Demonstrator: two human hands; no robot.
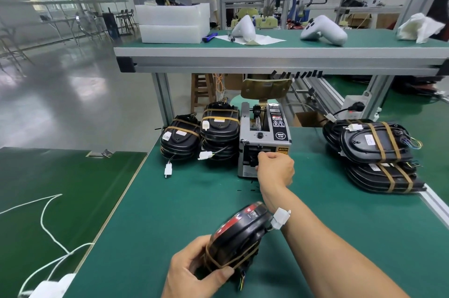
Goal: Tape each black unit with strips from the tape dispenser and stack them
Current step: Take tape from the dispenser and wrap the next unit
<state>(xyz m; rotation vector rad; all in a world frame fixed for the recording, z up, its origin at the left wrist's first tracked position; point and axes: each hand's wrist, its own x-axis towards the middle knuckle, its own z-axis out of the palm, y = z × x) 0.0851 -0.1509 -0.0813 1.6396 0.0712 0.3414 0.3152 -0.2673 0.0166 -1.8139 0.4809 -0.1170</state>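
Note:
My left hand point(194, 271) grips a black unit point(239, 237) on edge above the near part of the green bench; one tan tape strip crosses it and a white connector point(280, 218) hangs off its end. My right hand point(274, 167) is at the mouth of the grey tape dispenser point(264, 142), fingers curled at the outlet; any strip between them is hidden. Taped black units are stacked left of the dispenser point(220, 132) and in a pile at the right point(374, 149).
A shelf point(267, 54) overhangs the back of the bench, carrying white foam boxes point(172, 23) and white shells point(323, 30). White cord point(48, 229) lies on the darker mat to the left. A person stands far behind. A power strip point(354, 107) sits at the right rear.

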